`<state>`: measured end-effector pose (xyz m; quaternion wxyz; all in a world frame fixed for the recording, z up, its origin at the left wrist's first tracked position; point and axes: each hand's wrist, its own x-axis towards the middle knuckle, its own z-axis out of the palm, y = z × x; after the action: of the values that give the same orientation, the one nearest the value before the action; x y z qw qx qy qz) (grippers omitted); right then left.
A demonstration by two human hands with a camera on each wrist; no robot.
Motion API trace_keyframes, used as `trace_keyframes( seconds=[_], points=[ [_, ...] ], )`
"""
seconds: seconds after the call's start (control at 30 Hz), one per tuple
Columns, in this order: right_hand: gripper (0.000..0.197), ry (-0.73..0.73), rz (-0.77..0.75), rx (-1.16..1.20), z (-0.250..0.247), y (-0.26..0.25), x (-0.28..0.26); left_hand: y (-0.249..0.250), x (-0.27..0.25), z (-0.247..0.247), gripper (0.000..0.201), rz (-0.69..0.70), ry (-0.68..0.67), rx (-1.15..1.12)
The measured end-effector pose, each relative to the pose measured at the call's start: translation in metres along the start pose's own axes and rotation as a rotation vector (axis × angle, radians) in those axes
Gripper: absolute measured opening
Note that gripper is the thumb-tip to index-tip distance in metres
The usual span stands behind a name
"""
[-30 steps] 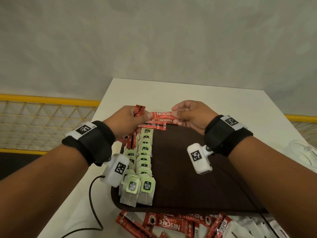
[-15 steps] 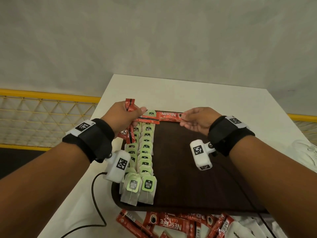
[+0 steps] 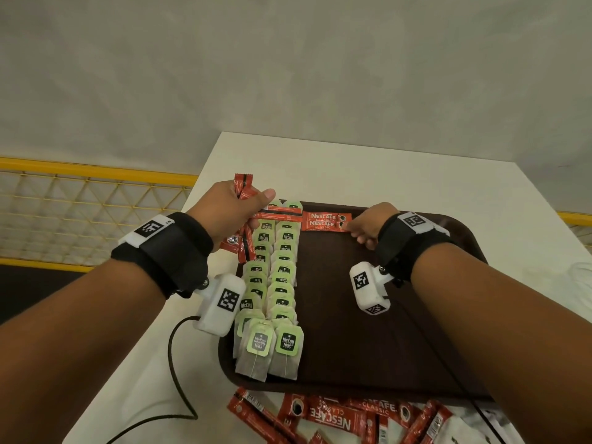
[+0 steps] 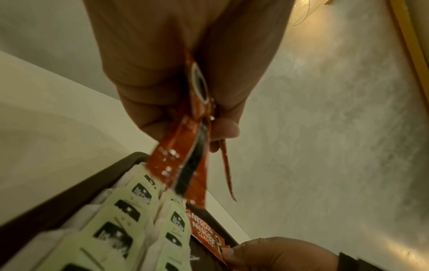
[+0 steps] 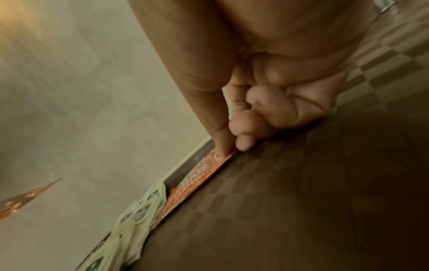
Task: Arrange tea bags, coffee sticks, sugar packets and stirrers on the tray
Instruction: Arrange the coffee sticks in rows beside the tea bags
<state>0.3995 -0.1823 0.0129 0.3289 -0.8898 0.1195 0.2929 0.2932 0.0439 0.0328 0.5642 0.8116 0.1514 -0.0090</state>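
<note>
A dark brown tray (image 3: 400, 347) carries two rows of green-tagged tea bags (image 3: 278, 283) along its left side. My left hand (image 3: 230, 213) grips a bunch of red coffee sticks (image 3: 242, 190) above the tray's far left corner; the left wrist view shows the same bunch (image 4: 197, 146) hanging from the fist. My right hand (image 3: 368, 225) pinches the right end of two red Nescafe sticks (image 3: 325, 221) lying at the tray's far edge, beside the tea bags. In the right wrist view the thumb and finger press that end (image 5: 223, 155) onto the tray.
More loose coffee sticks (image 3: 333, 418) and white packets (image 3: 471, 427) lie on the white table (image 3: 352, 168) in front of the tray's near edge. A black cable (image 3: 176, 363) loops at the left. A yellow mesh railing (image 3: 80, 203) runs beyond the table.
The right hand has drawn the coffee sticks away from the left hand's bunch, moved right and lowered them onto the tray's far edge. The left hand stayed put with its bunch.
</note>
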Motion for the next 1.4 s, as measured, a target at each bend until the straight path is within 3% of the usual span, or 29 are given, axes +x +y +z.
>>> trace_keyframes(
  seconds=[0.13, 0.23, 0.33, 0.43, 0.53, 0.73, 0.93, 1.1, 1.3, 1.4],
  points=[
    [0.028, 0.040, -0.025, 0.011, -0.001, 0.004, 0.008, 0.001, -0.003, 0.001, 0.033, 0.011, -0.024, 0.014],
    [0.035, 0.094, -0.146, 0.021, -0.004, 0.005, 0.002, 0.002, -0.005, 0.006, 0.029, 0.053, -0.020, -0.002],
    [0.040, -0.120, -0.342, 0.193, -0.004, -0.004, -0.025, 0.004, -0.006, 0.013, 0.028, 0.122, -0.001, 0.023],
    [0.040, -0.386, -0.411, 0.280, -0.002, -0.012, -0.051, 0.008, -0.006, 0.019, 0.028, 0.177, 0.025, 0.024],
    [0.021, -0.405, -0.477, 0.368, -0.001, -0.013, -0.058, 0.012, -0.008, 0.025, 0.033, 0.211, 0.042, 0.034],
    [0.024, -0.383, -0.492, 0.687, -0.009, -0.003, -0.055, 0.018, -0.012, 0.024, 0.052, 0.014, -0.087, -0.084],
    [0.033, -0.375, -0.450, 0.714, -0.012, 0.006, -0.051, 0.010, -0.008, 0.021, 0.023, 0.135, -0.062, -0.046],
    [0.010, -0.258, -0.447, 0.467, -0.015, 0.013, -0.049, 0.013, -0.008, 0.023, 0.020, 0.201, -0.033, 0.037],
    [0.009, -0.248, -0.301, 0.450, -0.022, 0.032, -0.039, 0.007, -0.005, 0.026, 0.010, 0.079, -0.009, -0.032],
    [0.008, -0.229, -0.332, 0.443, -0.016, 0.031, -0.040, 0.010, -0.004, 0.030, 0.006, 0.060, -0.019, -0.050]
  ],
)
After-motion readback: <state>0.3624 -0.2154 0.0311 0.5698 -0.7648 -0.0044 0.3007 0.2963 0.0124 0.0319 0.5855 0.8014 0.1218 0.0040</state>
